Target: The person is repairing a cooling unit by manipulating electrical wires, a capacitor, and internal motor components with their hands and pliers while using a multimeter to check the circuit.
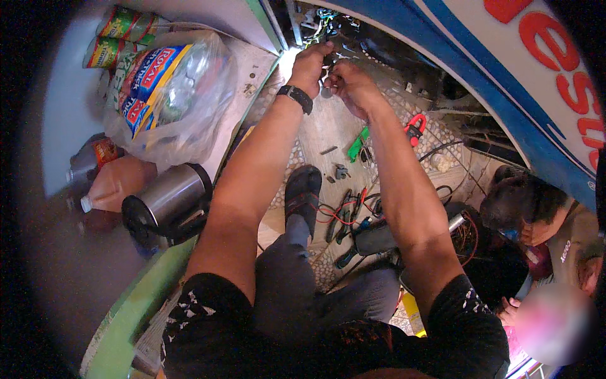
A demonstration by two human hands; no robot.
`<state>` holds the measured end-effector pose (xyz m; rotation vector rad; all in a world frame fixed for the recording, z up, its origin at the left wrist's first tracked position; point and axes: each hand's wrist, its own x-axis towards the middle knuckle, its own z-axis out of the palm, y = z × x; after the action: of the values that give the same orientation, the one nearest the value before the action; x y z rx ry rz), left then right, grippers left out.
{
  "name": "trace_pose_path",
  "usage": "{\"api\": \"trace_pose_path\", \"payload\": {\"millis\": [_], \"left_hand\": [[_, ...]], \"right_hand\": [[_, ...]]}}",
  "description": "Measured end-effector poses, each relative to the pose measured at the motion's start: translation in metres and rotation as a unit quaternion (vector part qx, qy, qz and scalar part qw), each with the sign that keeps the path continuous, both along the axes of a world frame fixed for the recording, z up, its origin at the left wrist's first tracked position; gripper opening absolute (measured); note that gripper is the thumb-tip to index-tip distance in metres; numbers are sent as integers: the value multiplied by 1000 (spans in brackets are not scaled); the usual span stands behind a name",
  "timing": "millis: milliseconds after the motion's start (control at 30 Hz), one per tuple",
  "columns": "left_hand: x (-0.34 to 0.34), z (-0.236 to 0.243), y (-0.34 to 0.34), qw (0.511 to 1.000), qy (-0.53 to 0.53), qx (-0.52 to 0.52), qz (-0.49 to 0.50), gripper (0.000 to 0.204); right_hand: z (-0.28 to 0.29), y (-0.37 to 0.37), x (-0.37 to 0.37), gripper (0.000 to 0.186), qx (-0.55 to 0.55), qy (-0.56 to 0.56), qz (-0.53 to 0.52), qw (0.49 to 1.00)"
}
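Your black shirt (284,344) is closest; left hand (307,71) and right hand (351,87) curl together near the wires (326,24) (can't tell what they're gripping), while that red clamp-like tool (414,132) sits right-side, probably for quick reach.

head: fisheye | head-worn | looks down past forearms (248,178) to left hand (308,71), right hand (351,83) | near (edges bend)

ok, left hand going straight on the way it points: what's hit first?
Probably the tangle of thin wires beyond the left hand, near the picture's top edge; depth there is unclear.
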<state>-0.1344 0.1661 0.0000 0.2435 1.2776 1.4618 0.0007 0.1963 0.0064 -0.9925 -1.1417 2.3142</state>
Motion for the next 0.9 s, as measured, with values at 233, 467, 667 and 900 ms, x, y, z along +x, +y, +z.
{"api": "trace_pose_path", "payload": {"millis": [233, 467, 667, 900], "left_hand": [[-9, -14, -3, 1000, 17, 14, 15, 27], [-4, -25, 22, 900, 433, -35, -43, 39], [-7, -67, 71, 758, 645, -99, -5, 49], [-15, -63, 83, 730, 643, -221, -71, 49]], "right_hand": [[-2, 5, 0, 16, 72, -13, 44, 996], [-8, -27, 30, 27, 112, -169, -42, 978], [-56, -111, 147, 24, 331, -354, -40, 874], [-69, -197, 229, 19, 367, -446, 19, 816]]}}
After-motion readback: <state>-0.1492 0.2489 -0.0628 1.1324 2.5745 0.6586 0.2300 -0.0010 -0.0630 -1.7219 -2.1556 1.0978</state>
